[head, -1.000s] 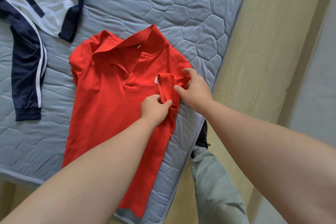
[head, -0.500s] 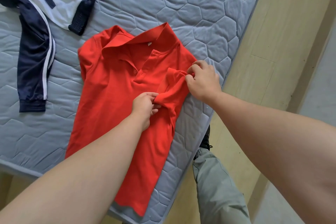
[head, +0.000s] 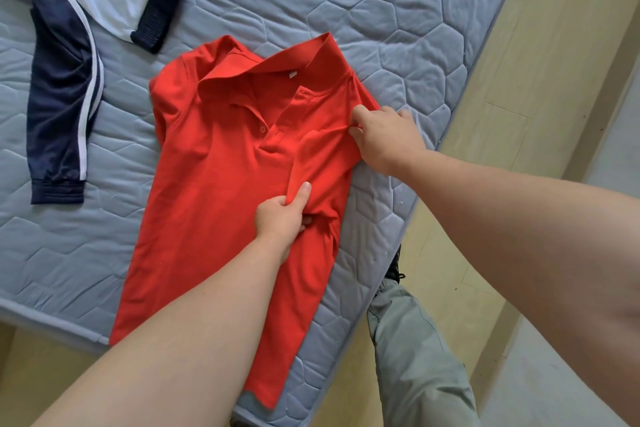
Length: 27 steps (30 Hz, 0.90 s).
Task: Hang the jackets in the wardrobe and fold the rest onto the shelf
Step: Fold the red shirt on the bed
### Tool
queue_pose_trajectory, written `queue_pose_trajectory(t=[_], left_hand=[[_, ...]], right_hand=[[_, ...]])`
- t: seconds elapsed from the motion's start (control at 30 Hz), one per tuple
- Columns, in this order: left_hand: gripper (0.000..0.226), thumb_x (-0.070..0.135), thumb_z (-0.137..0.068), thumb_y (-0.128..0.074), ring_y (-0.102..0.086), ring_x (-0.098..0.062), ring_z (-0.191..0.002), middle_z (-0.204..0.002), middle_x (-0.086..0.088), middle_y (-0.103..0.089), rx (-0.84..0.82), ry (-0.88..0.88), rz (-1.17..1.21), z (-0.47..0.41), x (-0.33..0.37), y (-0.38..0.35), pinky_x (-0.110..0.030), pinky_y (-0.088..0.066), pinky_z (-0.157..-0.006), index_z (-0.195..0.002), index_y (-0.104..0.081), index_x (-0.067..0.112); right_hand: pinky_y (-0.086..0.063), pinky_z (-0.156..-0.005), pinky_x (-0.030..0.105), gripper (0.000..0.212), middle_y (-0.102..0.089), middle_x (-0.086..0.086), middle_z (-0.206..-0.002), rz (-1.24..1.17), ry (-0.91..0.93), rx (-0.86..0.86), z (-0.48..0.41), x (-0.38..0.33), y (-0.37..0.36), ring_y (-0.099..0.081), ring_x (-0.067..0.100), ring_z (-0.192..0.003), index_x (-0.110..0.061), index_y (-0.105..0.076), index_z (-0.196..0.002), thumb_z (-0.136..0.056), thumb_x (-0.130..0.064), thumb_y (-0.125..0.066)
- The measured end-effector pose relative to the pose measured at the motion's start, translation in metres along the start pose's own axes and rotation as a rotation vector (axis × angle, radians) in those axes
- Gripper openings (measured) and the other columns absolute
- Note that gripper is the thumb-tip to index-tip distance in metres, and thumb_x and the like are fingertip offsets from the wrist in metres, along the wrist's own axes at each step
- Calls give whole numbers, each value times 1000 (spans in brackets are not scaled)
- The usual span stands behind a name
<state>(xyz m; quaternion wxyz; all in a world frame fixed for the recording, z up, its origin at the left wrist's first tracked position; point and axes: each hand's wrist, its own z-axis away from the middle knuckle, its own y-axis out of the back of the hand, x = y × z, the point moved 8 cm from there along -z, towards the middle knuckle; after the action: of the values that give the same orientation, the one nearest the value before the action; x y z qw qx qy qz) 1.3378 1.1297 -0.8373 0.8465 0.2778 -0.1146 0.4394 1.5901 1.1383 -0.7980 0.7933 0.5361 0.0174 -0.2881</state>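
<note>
Low in the frame, right of the middle, is my leg in soft grey-green trousers (head: 415, 357). Above it a black shoe (head: 393, 267) with laces peeks out at the bed's edge, on the pale yellow wood-look floor (head: 554, 45).

My 2 bare arms reach up from the bottom. My left hand (head: 282, 215) is in the middle of the frame. Its fingers are curled tight and pinch a fold of red cloth, with the thumb lying straight on top. My right hand (head: 388, 139) is a bit higher and to the right. Its fingers and thumb pinch the thin edge of the sleeve, which is turned in over the chest.

Both hands hold the red polo shirt (head: 214, 184). It lies front side up on the bed, from the middle of the frame down to the bottom edge, where its hem hangs a little past the corner. The cloth is bright red, soft and a little bumpy. The collar stands open. I can see 1 red button on the front strip. A small white tag (head: 292, 74) sits inside the collar, too small to read.

Under the shirt is a grey-blue mattress (head: 398, 10), puffy and stitched in 6-sided shapes.

In the upper left lies a shiny jacket (head: 59, 80), dark blue and white, with white stripes down a sleeve and ribbed cuffs. It does not touch the shirt.
</note>
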Motion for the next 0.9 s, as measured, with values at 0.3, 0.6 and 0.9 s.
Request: queue_pose_trajectory(t=[0.3, 0.6, 0.9], left_hand=[[34, 0, -82, -79, -71, -17, -75, -95, -9, -72, -159, 318, 673, 10, -8, -42, -34, -59, -68, -104, -58, 14], [11, 20, -94, -72, -72, -17, -70, -88, -4, -74, -224, 368, 486, 10, -21, -60, -34, -58, -63, -99, -63, 19], [91, 85, -83, -21, -72, -36, -91, -93, -15, -75, 112, -15, -610, -29, 27, 13, -44, -57, -87, -96, -70, 10]], right_hand=[[-41, -86, 48, 37, -65, 18, -109, 167, 32, 31, -22, 11, 0, -52, 39, -111, -8, -51, -109, -103, -44, -43], [-41, -81, 48, 41, -64, 24, -100, 307, 78, 67, -24, 16, 4, -53, 41, -104, 0, -57, -103, -101, -41, -53], [-42, -80, 46, 31, -58, 14, -110, 359, 308, 168, -11, -56, -5, -54, 36, -98, -12, -56, -111, -81, -18, -54]])
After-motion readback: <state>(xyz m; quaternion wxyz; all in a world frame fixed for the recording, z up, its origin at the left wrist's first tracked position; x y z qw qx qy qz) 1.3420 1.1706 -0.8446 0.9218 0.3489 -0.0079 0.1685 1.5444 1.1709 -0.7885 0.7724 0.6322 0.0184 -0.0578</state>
